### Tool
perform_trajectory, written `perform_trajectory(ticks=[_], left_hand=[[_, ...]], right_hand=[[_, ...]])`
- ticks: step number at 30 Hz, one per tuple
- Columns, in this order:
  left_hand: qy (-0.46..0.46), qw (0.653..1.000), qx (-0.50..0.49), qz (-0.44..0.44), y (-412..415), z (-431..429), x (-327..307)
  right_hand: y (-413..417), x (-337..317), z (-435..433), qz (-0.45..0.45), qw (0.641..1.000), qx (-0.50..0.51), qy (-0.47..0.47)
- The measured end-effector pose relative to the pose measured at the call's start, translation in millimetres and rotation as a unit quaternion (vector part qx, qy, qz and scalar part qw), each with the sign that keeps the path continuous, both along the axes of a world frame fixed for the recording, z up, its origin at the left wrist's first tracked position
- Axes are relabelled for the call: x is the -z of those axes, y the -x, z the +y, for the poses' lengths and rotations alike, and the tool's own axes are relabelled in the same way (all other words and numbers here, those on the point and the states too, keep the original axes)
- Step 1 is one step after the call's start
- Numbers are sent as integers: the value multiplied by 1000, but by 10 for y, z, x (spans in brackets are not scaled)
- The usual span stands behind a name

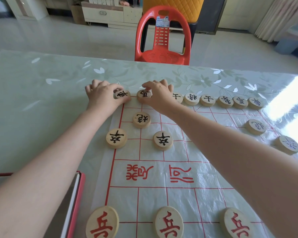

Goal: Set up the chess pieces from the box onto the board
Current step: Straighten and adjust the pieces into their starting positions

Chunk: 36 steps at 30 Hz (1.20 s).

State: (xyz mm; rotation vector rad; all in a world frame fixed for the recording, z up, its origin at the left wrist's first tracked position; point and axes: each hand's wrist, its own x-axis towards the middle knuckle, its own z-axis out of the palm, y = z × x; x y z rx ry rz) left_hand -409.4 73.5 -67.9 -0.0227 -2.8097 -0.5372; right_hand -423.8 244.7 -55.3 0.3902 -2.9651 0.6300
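A wide table with a pale green flowered cover (41, 100) holds a thin clear plastic board with red lines (162, 194). Two big red characters sit in the board's middle band, upside down to the person. Behind the table stands a red plastic chair (162, 55) with a small blue and white label (162, 21) on its back (too tiny to read). A red-edged box (77, 194) lies at the near left, cut off, its inside hidden.

The left hand (101, 95) pinches a round wooden piece with black writing (122, 94) at the board's far left corner, fingers curled round it. The right hand (158, 93) grips the next wooden piece (144, 95) just beside it, fingertips clamped on its rim. More black-marked pieces (207, 100) line the far edge; the right arm hides part of that row. Three near pieces (169, 222) read 兵 in red, cut off at the bottom.
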Motion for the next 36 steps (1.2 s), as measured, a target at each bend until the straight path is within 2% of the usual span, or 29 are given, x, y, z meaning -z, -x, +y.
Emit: perform_trajectory(ticks=[4,8,11,21,36], left_hand=[[-15,1000,-10,9,-19,66,13],[-43,996,68,-30,-24,-2,-81],[-45,993,97,-51,-12,-83,-107],[-78,997,10,-21,-39,109,-106],[-89,995,-26,-29,-56,91,-101]], right_hand=[[-30,-5,2,2,1000,-7,-7],[-34,-21,65,-16,998,-25,48],[-51,-8,82,-13,998,-23,49],[-123,-50,45,-25,996,4,81],[-158,-113,23,-38,997,3,68]])
